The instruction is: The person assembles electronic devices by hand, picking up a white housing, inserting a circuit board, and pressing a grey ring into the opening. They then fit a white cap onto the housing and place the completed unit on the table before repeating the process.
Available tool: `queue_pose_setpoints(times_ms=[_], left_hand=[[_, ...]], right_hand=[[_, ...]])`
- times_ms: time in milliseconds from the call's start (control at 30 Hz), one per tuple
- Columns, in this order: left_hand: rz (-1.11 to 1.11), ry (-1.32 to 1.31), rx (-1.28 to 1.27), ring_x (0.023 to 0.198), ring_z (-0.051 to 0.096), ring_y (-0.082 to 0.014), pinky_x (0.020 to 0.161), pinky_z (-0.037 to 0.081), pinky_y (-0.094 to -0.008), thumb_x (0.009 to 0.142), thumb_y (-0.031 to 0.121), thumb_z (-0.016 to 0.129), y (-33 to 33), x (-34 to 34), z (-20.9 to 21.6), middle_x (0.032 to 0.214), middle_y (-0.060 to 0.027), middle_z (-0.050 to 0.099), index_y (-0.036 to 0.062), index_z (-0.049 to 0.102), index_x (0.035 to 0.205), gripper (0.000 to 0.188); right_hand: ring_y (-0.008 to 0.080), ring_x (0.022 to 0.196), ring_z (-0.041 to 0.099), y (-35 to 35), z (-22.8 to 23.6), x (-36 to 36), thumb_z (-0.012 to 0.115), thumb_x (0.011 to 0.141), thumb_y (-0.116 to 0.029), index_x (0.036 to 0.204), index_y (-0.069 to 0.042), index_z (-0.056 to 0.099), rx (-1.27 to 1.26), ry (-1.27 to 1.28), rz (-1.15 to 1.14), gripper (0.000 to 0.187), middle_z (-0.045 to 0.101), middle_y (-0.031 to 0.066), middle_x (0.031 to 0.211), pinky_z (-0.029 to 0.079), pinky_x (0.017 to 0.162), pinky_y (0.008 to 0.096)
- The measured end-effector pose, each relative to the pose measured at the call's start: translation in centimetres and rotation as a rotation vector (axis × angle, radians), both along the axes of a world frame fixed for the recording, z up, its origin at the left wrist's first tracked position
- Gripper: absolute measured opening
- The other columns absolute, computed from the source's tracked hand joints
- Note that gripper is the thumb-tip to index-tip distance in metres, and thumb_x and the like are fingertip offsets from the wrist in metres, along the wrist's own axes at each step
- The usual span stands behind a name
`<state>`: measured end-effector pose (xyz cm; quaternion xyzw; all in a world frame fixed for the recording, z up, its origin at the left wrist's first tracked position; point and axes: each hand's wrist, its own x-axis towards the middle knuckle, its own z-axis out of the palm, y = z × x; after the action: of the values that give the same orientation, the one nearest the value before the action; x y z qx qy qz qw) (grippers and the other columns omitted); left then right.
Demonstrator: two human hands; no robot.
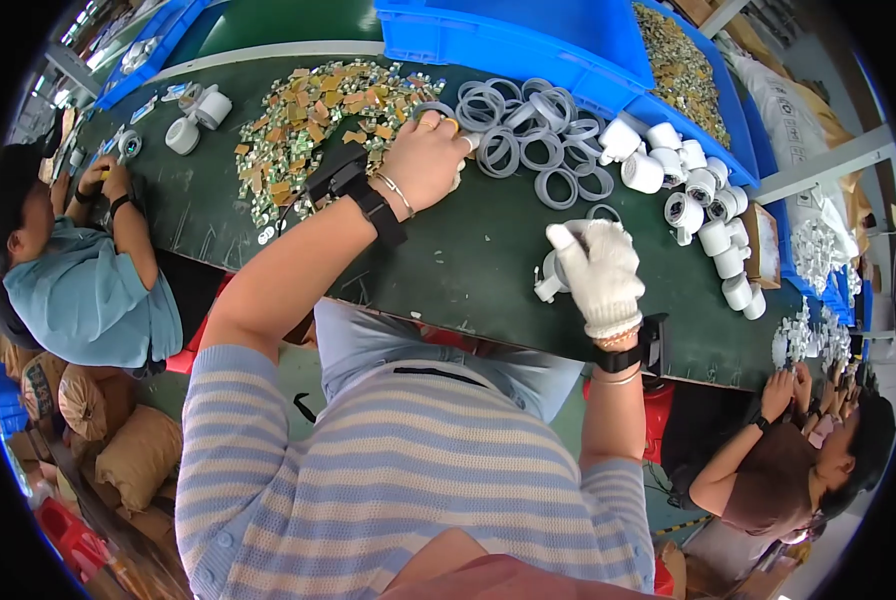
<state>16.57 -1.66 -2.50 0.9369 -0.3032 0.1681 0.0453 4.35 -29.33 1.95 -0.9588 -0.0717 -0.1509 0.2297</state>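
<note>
My left hand, bare apart from a white covering on one finger, reaches between a pile of small circuit boards and a heap of grey rings. Its fingers are bent and pressed together; whatever they hold, if anything, is hidden. One grey ring shows just beyond the fingertips. In a white knit glove, my right hand closes over a white plastic housing low above the table's near side. The glove covers most of that housing. Another ring peeks out past the gloved fingers.
Several white housings stand on the right of the green table. Blue bins line the back, one filled with small boards. Two white housings lie at the left. People work on both sides.
</note>
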Motion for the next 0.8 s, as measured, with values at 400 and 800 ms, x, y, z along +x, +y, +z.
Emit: queue_pose_setpoints(times_ms=[400, 800], left_hand=[[-0.066, 0.197, 0.143, 0.112, 0.060, -0.0273, 0.090, 0.049, -0.0474, 0.087, 0.023, 0.067, 1.4, -3.9, 2.3, 0.105, -0.0059, 0.066, 0.0179, 0.080, 0.094, 0.015], [0.288, 0.043, -0.007, 0.118, 0.059, -0.0341, 0.095, 0.050, -0.0506, 0.086, 0.022, 0.070, -0.7, 2.5, 0.7, 0.116, -0.0107, 0.067, 0.0181, 0.075, 0.120, 0.034]], right_hand=[[0.0343, 0.091, 0.066, -0.6, -1.4, -1.5, 0.075, 0.091, -0.036, 0.104, -0.007, 0.076, 0.030, -0.006, 0.026, 0.031, 0.070, 0.0139, 0.091, 0.052, 0.085, 0.0465], [0.0317, 0.090, 0.065, -0.1, -1.5, -2.4, 0.081, 0.087, -0.032, 0.107, -0.010, 0.073, 0.040, -0.133, 0.072, 0.031, 0.069, 0.0089, 0.089, 0.050, 0.086, 0.0458]])
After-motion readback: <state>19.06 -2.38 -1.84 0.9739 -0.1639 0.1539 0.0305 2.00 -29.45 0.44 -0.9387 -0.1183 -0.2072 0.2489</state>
